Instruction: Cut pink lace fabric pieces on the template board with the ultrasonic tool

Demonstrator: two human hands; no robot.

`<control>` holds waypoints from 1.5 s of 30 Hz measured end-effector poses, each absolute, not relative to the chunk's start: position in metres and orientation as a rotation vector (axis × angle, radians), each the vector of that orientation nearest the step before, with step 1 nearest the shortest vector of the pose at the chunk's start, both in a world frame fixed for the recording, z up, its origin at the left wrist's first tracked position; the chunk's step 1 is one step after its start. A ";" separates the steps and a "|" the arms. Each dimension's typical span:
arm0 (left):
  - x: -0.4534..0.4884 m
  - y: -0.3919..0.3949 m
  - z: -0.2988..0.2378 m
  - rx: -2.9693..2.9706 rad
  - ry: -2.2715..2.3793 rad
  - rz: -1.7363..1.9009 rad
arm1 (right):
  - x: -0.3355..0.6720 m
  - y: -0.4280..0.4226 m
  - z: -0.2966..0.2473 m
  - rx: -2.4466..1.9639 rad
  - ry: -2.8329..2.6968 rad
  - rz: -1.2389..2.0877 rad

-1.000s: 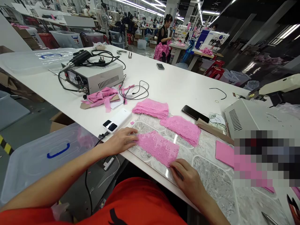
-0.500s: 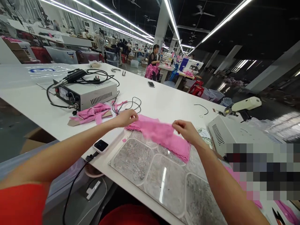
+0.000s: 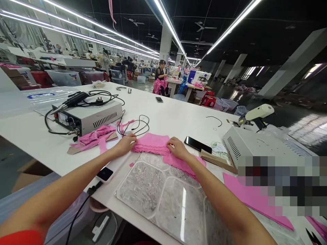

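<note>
Beyond and left of the left hand [image 3: 127, 142], a hard-edged metal box [image 3: 99, 119] with slotted vents is seen; between it and the hand, limp pink strips [image 3: 95, 134] are heaped on stiff cardboard [image 3: 74, 148]. The left hand's fingers are bent at the near-left edge of the pink lace stack [image 3: 152, 141]; whether cloth is pinched or merely pressed cannot be told. The stack is set between the hands, its layered edges ruffled and its top face flat. Each piece is judged feather-light, soft and floppy, easily creased or dragged askew, so it is best taken by two opposite corners, with the layers beneath left undisturbed. By the right hand [image 3: 177, 148], thumb and fingers are brought close together at the stack's right corner; a firm grip cannot be confirmed. Just below that hand, a second lace stack [image 3: 181, 163] is partly covered by the forearm. Nearer than both hands, a glossy, stone-patterned mat [image 3: 143, 187] is laid; its slick surface would probably let cloth slide. To the right of the right hand, smooth pink sheets [image 3: 245, 190] are placed.
</note>
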State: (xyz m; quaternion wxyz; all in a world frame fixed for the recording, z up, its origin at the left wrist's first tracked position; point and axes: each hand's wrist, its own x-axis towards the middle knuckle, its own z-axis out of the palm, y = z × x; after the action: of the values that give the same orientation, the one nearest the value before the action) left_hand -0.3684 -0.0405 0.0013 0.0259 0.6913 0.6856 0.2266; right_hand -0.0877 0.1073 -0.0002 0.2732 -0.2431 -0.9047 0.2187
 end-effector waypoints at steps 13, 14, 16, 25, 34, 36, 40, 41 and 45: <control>-0.282 -0.040 0.021 2.435 1.747 0.691 | -0.011 0.081 0.018 -0.860 -2.327 0.609; -0.267 -0.037 0.018 2.463 1.688 0.654 | 0.002 0.076 0.016 -0.877 -2.337 0.606; -0.239 -0.029 0.010 2.500 1.621 0.595 | 0.025 0.065 0.009 -0.899 -2.368 0.594; -0.214 0.003 -0.002 2.499 1.623 0.391 | 0.054 0.051 -0.012 -0.908 -2.417 0.602; -0.215 0.000 0.002 2.427 1.624 0.349 | 0.056 0.054 -0.022 -0.873 -2.376 0.570; -0.216 0.003 0.004 2.387 1.633 0.371 | 0.056 0.055 -0.022 -0.874 -2.366 0.549; -0.218 0.010 0.011 2.313 1.654 0.407 | 0.054 0.050 -0.017 -0.892 -2.347 0.473; -0.218 0.011 0.013 2.302 1.658 0.416 | 0.052 0.048 -0.015 -0.899 -2.341 0.438; -0.215 0.014 0.022 2.302 1.676 0.463 | 0.033 0.037 -0.014 -0.943 -2.315 0.230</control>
State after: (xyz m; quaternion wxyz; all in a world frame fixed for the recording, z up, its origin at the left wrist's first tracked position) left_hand -0.2151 0.0139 0.0220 0.1279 0.7913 0.5762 0.1593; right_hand 0.0335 0.0372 -0.0135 0.3103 -0.3570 -0.8768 0.0871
